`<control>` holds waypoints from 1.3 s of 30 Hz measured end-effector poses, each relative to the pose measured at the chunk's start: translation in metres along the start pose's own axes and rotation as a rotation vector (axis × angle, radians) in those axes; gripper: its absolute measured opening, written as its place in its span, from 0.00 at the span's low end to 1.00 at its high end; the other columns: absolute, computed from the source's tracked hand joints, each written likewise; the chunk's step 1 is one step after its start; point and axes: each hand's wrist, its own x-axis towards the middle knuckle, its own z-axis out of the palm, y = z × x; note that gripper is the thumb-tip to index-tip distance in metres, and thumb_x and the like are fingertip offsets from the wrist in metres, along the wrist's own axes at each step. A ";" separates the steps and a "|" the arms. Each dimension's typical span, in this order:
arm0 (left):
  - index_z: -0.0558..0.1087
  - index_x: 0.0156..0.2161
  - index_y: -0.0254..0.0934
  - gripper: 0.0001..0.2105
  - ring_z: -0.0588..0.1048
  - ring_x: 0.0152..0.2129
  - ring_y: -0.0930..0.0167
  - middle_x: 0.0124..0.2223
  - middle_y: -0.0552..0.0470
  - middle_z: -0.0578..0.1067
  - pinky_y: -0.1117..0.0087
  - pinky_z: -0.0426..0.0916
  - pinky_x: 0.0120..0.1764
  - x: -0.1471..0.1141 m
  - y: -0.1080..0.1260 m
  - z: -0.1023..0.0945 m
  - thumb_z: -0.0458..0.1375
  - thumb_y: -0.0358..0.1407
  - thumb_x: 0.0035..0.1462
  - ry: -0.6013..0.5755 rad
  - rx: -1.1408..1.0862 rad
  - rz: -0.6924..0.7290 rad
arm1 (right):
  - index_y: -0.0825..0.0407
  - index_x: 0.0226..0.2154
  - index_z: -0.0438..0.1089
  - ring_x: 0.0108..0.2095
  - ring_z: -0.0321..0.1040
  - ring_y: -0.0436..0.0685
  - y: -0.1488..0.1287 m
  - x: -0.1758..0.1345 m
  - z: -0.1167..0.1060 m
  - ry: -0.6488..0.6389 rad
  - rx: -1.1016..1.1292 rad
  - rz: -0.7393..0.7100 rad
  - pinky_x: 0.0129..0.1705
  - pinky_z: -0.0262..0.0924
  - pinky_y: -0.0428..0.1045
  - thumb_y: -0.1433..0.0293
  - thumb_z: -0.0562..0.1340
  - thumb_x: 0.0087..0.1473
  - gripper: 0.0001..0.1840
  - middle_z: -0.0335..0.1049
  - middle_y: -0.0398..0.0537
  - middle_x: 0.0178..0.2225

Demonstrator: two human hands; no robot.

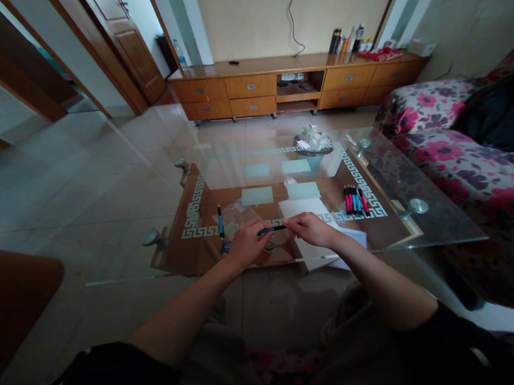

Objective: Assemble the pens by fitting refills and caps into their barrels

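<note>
Above the near edge of the glass table, I hold a blue and black pen point(271, 229) level between both hands. My left hand point(247, 242) is closed around its left part, so some of the barrel is covered. Pinched fingers of my right hand point(307, 229) meet the pen's dark right end; whether they grip the tip or a small part there is too small to tell. Left of my hands, another blue and black pen point(220, 222) lies lengthwise on the glass. Further right, several pink and blue pens point(354, 200) with black ends lie side by side.
The glass table point(398, 226) has a lower shelf bearing a white box point(304, 230) and papers. A basket point(313, 159) filled with plastic bags stands toward the far side. A flowered sofa point(444, 136) is at the right, a wooden cabinet point(253, 89) along the wall.
</note>
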 end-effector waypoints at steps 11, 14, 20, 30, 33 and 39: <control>0.78 0.39 0.38 0.04 0.74 0.34 0.69 0.36 0.50 0.76 0.69 0.67 0.38 0.001 0.000 -0.001 0.62 0.34 0.59 -0.012 0.026 0.004 | 0.54 0.22 0.70 0.22 0.57 0.49 0.003 0.000 0.002 -0.060 0.008 -0.007 0.27 0.50 0.46 0.51 0.50 0.64 0.30 0.63 0.42 0.19; 0.77 0.39 0.38 0.04 0.74 0.34 0.69 0.36 0.50 0.76 0.69 0.66 0.38 0.000 0.000 -0.001 0.61 0.34 0.59 0.000 0.016 0.008 | 0.53 0.30 0.72 0.25 0.61 0.50 0.001 0.000 0.002 -0.012 0.022 -0.055 0.29 0.52 0.46 0.51 0.57 0.60 0.23 0.68 0.43 0.24; 0.77 0.37 0.37 0.04 0.74 0.32 0.70 0.34 0.50 0.75 0.70 0.66 0.37 -0.001 0.000 -0.001 0.61 0.35 0.59 -0.026 0.021 0.007 | 0.53 0.22 0.69 0.22 0.58 0.49 0.002 0.000 0.003 -0.051 -0.013 -0.018 0.27 0.50 0.46 0.52 0.50 0.64 0.30 0.63 0.42 0.19; 0.78 0.37 0.37 0.05 0.73 0.31 0.70 0.33 0.51 0.76 0.71 0.66 0.35 0.000 -0.001 -0.001 0.62 0.37 0.59 0.006 0.027 0.045 | 0.52 0.26 0.67 0.24 0.59 0.50 0.002 0.000 0.002 -0.037 0.020 -0.086 0.28 0.50 0.46 0.53 0.53 0.63 0.24 0.66 0.42 0.22; 0.78 0.37 0.37 0.06 0.73 0.30 0.71 0.31 0.51 0.75 0.71 0.65 0.34 -0.001 -0.002 0.000 0.61 0.37 0.59 0.008 0.047 0.069 | 0.53 0.23 0.67 0.23 0.57 0.49 0.000 -0.001 0.001 -0.059 0.011 -0.067 0.27 0.49 0.46 0.51 0.51 0.64 0.28 0.64 0.42 0.20; 0.78 0.34 0.37 0.06 0.72 0.29 0.71 0.29 0.52 0.73 0.71 0.64 0.33 -0.001 -0.001 0.001 0.61 0.37 0.60 0.034 0.064 0.096 | 0.53 0.20 0.68 0.21 0.58 0.49 -0.002 -0.003 0.000 -0.091 0.012 -0.013 0.27 0.50 0.46 0.48 0.49 0.63 0.33 0.66 0.43 0.19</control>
